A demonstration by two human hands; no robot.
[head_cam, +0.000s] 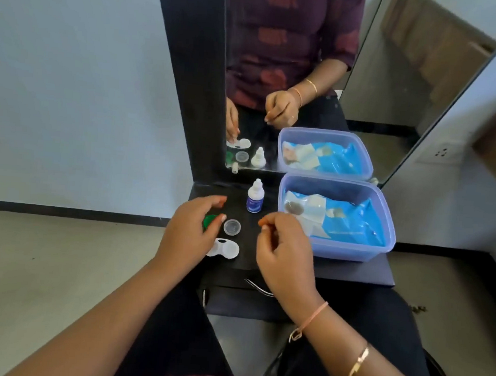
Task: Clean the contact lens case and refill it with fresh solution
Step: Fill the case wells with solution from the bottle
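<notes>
From my remote seat I see the lens case (224,249), white and with both wells uncapped, lying flat on the black shelf (353,270) just beside the heel of the left hand (188,233), its left well partly tucked under that hand. The right hand (284,253) hangs near the case on the other side, not touching it. A clear cap (232,227) sits on the shelf just behind the case, and the solution bottle (255,198) stands upright farther back, by the mirror (295,58). The bottle wears a blue label, but I cannot read its print at this size. My left hand's thumb and fingers curl round the green cap (209,222), gripping it close to the clear one. My right hand is curled in, thumb tip against forefinger, with nothing I can make out between them. A blue-tinted tub (351,252) of blue packets (353,225) stands to its right.
</notes>
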